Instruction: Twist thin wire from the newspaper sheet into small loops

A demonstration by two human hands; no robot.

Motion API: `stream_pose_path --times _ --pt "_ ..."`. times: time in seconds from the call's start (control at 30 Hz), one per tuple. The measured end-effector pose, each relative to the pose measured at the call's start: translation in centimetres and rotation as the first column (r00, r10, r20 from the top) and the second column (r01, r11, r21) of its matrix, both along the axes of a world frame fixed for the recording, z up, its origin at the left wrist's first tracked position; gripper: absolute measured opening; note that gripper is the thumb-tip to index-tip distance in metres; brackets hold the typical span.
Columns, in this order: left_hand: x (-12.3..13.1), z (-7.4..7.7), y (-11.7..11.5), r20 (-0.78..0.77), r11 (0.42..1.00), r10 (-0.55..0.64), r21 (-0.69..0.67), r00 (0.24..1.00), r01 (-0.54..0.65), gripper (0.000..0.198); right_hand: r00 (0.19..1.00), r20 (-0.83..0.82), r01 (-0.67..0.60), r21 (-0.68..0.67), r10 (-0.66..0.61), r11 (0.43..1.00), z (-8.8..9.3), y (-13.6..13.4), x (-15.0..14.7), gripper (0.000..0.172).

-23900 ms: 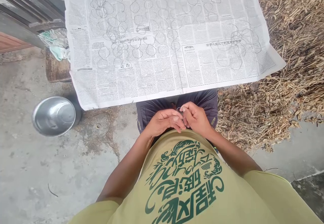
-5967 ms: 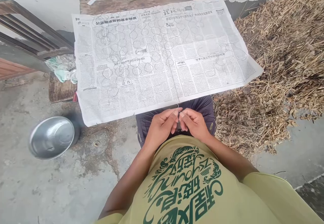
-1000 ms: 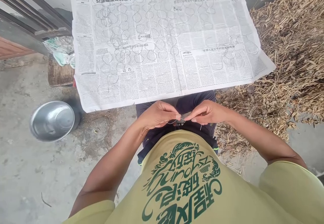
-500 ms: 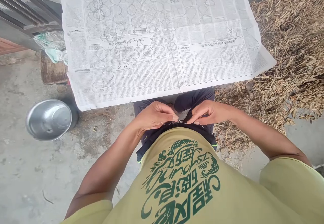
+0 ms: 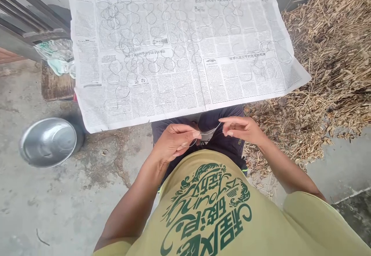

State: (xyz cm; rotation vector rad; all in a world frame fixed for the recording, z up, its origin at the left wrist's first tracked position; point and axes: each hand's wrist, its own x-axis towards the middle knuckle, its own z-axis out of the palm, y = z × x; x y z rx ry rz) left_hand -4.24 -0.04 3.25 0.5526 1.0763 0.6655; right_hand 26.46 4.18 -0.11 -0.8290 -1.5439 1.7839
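Note:
My left hand (image 5: 174, 142) pinches one end of a thin curved wire (image 5: 209, 131) above my lap. My right hand (image 5: 242, 128) pinches the other end, with its fingers drawn together. The wire arcs between the two hands, just in front of the near edge of a spread newspaper (image 5: 185, 90). Several thin wire loops (image 5: 136, 51) lie scattered over the newspaper, mostly on its left and middle parts.
A metal bowl (image 5: 48, 142) stands on the concrete floor to the left. Dry straw (image 5: 327, 66) is heaped on the right. A low wooden stool (image 5: 56, 86) with a plastic bag (image 5: 55, 55) sits at the newspaper's left. A metal rail runs at top left.
My hands have drawn slightly apart and the wire between them now shows as a longer arc. My right elbow has come in closer to my body.

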Motion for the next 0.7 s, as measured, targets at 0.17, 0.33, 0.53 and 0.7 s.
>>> stream_pose_path --times 0.17,0.33,0.53,0.7 --pt "1.0 -0.5 -0.3 0.029 0.999 -0.009 -0.04 1.0 0.01 0.045 0.941 -0.206 0.268 -0.028 -0.268 0.963 -1.1 -2.3 -4.7 0.027" --pt "0.9 -0.8 -0.4 0.017 0.998 0.015 -0.063 1.0 -0.014 0.044 0.884 -0.201 0.427 -0.016 -0.421 0.904 -1.5 -2.1 -6.0 0.023" --pt "1.2 -1.1 -0.7 -0.003 0.997 0.067 -0.042 0.998 -0.067 0.043 0.878 -0.139 0.457 -0.049 -0.459 0.888 -1.3 -1.8 -6.3 0.03" --pt "0.7 -1.1 -0.2 0.008 0.999 0.043 -0.029 0.999 -0.043 0.042 0.92 -0.207 0.312 -0.124 -0.332 0.942 -1.0 -1.1 -5.9 0.034"
